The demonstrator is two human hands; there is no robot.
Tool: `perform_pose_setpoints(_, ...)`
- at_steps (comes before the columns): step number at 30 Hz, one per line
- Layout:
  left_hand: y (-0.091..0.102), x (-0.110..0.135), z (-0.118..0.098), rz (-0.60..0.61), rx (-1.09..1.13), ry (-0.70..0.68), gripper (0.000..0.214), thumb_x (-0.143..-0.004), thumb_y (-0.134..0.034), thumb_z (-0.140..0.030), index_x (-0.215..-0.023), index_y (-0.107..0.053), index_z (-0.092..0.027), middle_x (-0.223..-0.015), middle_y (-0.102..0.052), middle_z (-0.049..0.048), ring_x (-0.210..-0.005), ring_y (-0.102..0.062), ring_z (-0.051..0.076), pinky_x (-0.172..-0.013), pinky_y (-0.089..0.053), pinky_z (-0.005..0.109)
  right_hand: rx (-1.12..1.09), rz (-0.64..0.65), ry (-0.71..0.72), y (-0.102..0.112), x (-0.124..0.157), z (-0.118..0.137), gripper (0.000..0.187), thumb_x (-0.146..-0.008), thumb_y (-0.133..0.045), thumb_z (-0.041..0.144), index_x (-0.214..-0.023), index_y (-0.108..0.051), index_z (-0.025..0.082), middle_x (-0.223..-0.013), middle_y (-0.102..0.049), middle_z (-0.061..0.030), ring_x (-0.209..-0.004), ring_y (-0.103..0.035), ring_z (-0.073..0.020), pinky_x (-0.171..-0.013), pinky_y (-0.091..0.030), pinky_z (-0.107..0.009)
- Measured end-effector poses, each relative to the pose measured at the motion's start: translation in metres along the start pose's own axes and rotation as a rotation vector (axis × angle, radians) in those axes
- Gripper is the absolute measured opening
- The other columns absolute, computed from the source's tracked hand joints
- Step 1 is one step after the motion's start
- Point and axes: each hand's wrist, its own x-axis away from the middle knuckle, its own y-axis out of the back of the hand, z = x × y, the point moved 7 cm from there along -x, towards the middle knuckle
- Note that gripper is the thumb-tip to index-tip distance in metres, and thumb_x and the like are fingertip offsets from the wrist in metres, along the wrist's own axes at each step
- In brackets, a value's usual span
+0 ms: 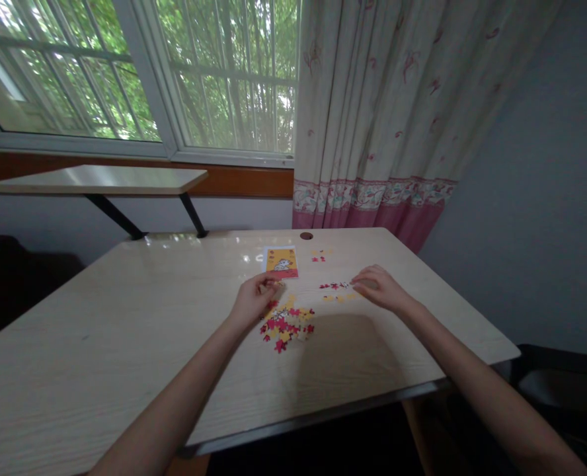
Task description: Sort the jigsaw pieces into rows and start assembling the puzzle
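Note:
A heap of loose red, yellow and white puzzle pieces [287, 324] lies on the light wooden table [125, 330]. My left hand [254, 301] rests just above and left of the heap, fingers curled with the tips pinched; whether a piece is in them is too small to see. My right hand [379, 287] lies on the table to the right, fingers bent down onto a short row of joined pieces [336, 286]. More yellow pieces [340, 298] lie just below that row. A yellow and red picture card [281, 262] lies beyond my left hand.
A few separate pieces [319, 254] lie near the table's far edge, beside a round cable hole [306, 235]. A narrow shelf [100, 179] juts out under the window [139, 73]. A flowered curtain [397, 112] hangs at the right. The table's front edge [323, 413] is near me.

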Motion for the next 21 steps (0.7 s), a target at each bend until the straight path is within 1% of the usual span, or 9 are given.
perform_pose_setpoints(2,-0.005,0.003,0.003,-0.005,0.254,0.112,0.015,-0.065,-0.066,-0.026,-0.076,-0.063,-0.017,-0.064,-0.061,0.0000,-0.055,-0.053,0.011,-0.051,-0.043,0.023,0.025,0.010,0.097,-0.006,-0.019,0.025,0.019,-0.084,-0.054,0.034,-0.090,-0.067,0.022,-0.086,-0.066,-0.0056,-0.085,-0.056,-0.0183,-0.078,-0.041,-0.033)
perform_pose_setpoints(4,-0.011,0.007,0.001,0.017,0.427,0.191,0.018,-0.061,-0.071,-0.027,-0.070,-0.061,-0.016,-0.059,-0.058,-0.0015,-0.051,-0.050,0.009,-0.046,-0.041,0.020,0.051,0.020,0.186,-0.013,-0.037,0.050,0.018,-0.084,-0.054,0.032,-0.092,-0.066,0.021,-0.087,-0.066,-0.0049,-0.086,-0.056,-0.0178,-0.079,-0.040,-0.033)
perform_pose_setpoints(7,-0.016,0.012,-0.002,0.034,0.559,0.259,0.024,-0.058,-0.076,-0.029,-0.067,-0.061,-0.014,-0.061,-0.059,-0.0008,-0.051,-0.050,0.008,-0.045,-0.039,0.019,0.074,-0.028,0.266,-0.024,-0.058,0.083,0.018,-0.085,-0.052,0.032,-0.093,-0.065,0.021,-0.087,-0.066,-0.0040,-0.087,-0.055,-0.0176,-0.078,-0.038,-0.033)
perform_pose_setpoints(10,-0.019,0.014,0.000,0.039,0.667,0.329,0.026,-0.055,-0.079,-0.029,-0.067,-0.061,-0.014,-0.059,-0.059,-0.0019,-0.049,-0.050,0.007,-0.044,-0.039,0.018,0.061,-0.134,0.285,-0.035,-0.066,0.105,0.021,-0.085,-0.054,0.037,-0.094,-0.064,0.021,-0.087,-0.066,-0.0037,-0.087,-0.055,-0.0180,-0.079,-0.037,-0.034)
perform_pose_setpoints(13,-0.024,0.016,0.003,0.047,0.756,0.388,0.027,-0.051,-0.080,-0.026,-0.066,-0.060,-0.014,-0.056,-0.059,-0.0027,-0.048,-0.051,0.008,-0.046,-0.040,0.019,0.032,-0.243,0.261,-0.044,-0.064,0.114,0.026,-0.081,-0.057,0.043,-0.097,-0.064,0.023,-0.086,-0.067,-0.0034,-0.084,-0.056,-0.0180,-0.078,-0.038,-0.033)
perform_pose_setpoints(15,-0.026,0.016,0.001,0.055,0.782,0.397,0.027,-0.050,-0.080,-0.024,-0.065,-0.060,-0.014,-0.056,-0.060,-0.0024,-0.049,-0.052,0.008,-0.049,-0.042,0.020,0.030,-0.283,0.246,-0.050,-0.060,0.117,0.028,-0.080,-0.058,0.045,-0.097,-0.064,0.023,-0.084,-0.067,-0.0028,-0.081,-0.056,-0.0179,-0.076,-0.038,-0.033)
perform_pose_setpoints(18,-0.030,0.017,-0.005,0.086,0.794,0.374,0.027,-0.050,-0.080,-0.024,-0.065,-0.061,-0.014,-0.056,-0.062,-0.0017,-0.050,-0.054,0.008,-0.053,-0.044,0.021,0.038,-0.291,0.215,-0.057,-0.055,0.117,0.026,-0.080,-0.058,0.045,-0.095,-0.065,0.025,-0.082,-0.067,-0.0026,-0.081,-0.056,-0.0183,-0.075,-0.038,-0.033)
perform_pose_setpoints(21,-0.033,0.019,-0.009,0.118,0.792,0.361,0.027,-0.049,-0.081,-0.024,-0.064,-0.061,-0.014,-0.055,-0.061,-0.0021,-0.050,-0.053,0.008,-0.053,-0.042,0.021,0.039,-0.286,0.187,-0.059,-0.052,0.117,0.023,-0.081,-0.058,0.044,-0.094,-0.066,0.027,-0.081,-0.066,-0.0027,-0.080,-0.056,-0.0184,-0.075,-0.037,-0.034)
